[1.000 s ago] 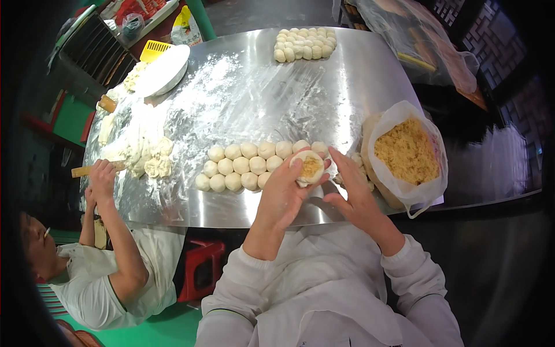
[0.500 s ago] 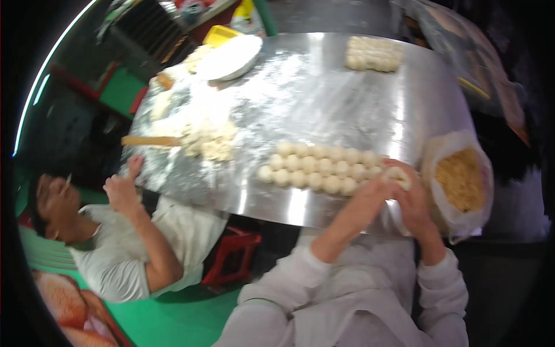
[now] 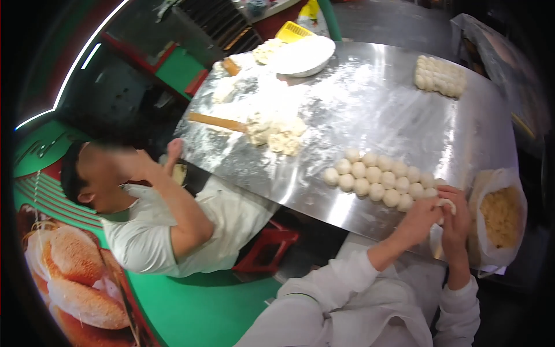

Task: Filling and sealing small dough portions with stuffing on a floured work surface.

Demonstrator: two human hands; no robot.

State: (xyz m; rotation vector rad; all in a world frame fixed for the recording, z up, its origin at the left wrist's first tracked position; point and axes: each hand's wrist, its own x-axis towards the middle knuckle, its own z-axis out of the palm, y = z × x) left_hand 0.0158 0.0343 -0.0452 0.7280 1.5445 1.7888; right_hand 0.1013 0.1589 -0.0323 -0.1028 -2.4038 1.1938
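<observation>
A piece of white dough [image 3: 446,205] is pinched between my two hands near the table's right front edge. My left hand [image 3: 420,220] comes at it from the left, fingers closed against it. Around its right side curls my right hand [image 3: 457,220]. Fingers cover much of the dough, so its full shape is hidden. Just left of and beyond my hands, rows of round dough balls [image 3: 374,175] lie close together on the metal table [image 3: 347,115]. Beside my right hand stands an open white bag [image 3: 480,199] holding a yellowish crumbly filling [image 3: 500,217].
A second block of dough balls [image 3: 440,76] sits at the far right. Toward the left lie loose dough [image 3: 283,136], a wooden rolling pin [image 3: 217,122], scattered flour and a white basin [image 3: 305,56]. A co-worker [image 3: 173,225] sits at the left near a red stool [image 3: 267,247].
The view has swung left, so the table and my hands appear farther right. The co-worker's hand has risen to their face. My hands still work the dough, more of it covered now.
</observation>
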